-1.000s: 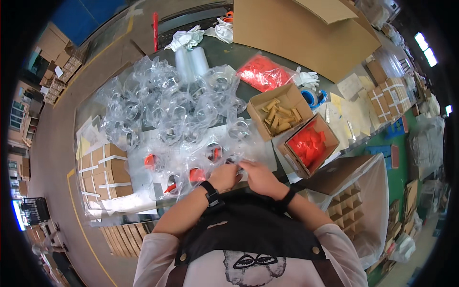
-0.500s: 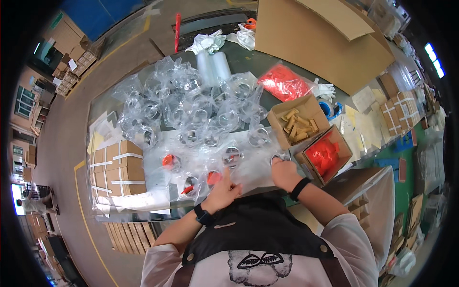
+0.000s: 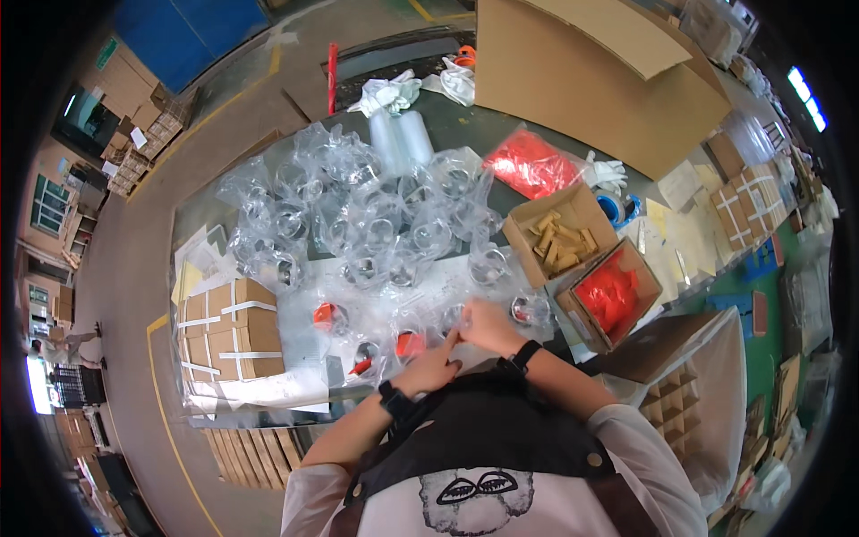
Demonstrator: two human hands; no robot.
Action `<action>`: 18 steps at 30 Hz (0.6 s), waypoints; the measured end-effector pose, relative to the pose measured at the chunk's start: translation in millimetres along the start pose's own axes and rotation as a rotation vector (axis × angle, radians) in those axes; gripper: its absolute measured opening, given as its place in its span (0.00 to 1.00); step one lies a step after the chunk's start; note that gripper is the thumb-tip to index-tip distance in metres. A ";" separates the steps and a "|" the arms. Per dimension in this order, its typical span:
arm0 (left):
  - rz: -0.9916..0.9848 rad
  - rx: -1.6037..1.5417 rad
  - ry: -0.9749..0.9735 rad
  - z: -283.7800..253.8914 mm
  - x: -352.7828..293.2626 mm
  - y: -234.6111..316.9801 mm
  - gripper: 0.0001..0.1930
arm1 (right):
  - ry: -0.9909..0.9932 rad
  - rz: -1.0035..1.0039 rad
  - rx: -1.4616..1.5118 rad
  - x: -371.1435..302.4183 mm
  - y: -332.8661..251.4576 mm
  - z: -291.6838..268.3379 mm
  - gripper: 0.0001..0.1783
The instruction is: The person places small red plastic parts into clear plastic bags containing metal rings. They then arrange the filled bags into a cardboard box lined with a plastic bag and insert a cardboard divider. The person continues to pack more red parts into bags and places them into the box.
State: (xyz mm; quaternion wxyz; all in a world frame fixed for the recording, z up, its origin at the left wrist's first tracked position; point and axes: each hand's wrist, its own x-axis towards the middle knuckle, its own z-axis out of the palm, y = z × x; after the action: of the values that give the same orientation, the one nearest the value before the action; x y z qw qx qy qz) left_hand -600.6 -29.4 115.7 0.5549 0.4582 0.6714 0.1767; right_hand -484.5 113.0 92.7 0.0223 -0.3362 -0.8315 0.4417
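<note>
In the middle of the near table edge, a clear plastic bag with a round metal ring-shaped part (image 3: 454, 317) lies by my hands. My right hand (image 3: 488, 328) has its fingers closed at the bag's right side and seems to pinch the plastic. Just left of it, my left hand (image 3: 431, 369) stretches its index finger up to the right hand, with its thumb apart. Other bagged rings lie close by, with red pieces: one red piece (image 3: 409, 344) beside my left hand, another red piece (image 3: 361, 366) farther left, and a bagged ring (image 3: 528, 311) to the right.
Many bagged rings (image 3: 376, 224) cover the table's far half. Right of my hands stand a carton of tan cylindrical pieces (image 3: 559, 242) and a carton of red packets (image 3: 608, 291). A strapped carton (image 3: 231, 331) sits left; a large cardboard box (image 3: 599, 89) rises at the back.
My right hand has moved left from the rightmost bagged ring to the middle one. My left hand has shifted slightly right and nearer, so the two hands now meet.
</note>
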 end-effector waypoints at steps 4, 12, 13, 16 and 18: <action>-0.001 0.356 0.138 3.9 16.2 -4.9 0.41 | 0.136 -0.038 0.438 -31.8 -10.6 -9.8 0.18; 0.021 0.427 0.217 9.4 -12.4 23.1 0.36 | 0.086 -0.497 -0.805 -3.3 -5.2 -4.9 0.10; 0.018 0.395 0.197 12.4 -18.8 23.7 0.35 | 0.071 -0.466 -0.825 5.8 -2.6 1.4 0.09; 0.193 0.225 0.191 20.5 -24.2 -13.7 0.26 | -0.037 -0.478 -0.840 27.9 -12.9 0.6 0.07; 0.293 0.090 0.189 13.4 -45.4 -28.7 0.19 | -0.160 -0.318 -0.786 23.6 -19.9 -13.5 0.07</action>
State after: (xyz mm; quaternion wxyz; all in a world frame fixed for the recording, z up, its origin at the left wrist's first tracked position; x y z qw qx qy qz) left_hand -602.1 -84.7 116.5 0.4367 0.5568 0.6539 0.2676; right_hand -509.0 128.8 109.7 -0.1042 -0.1513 -0.9771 0.1071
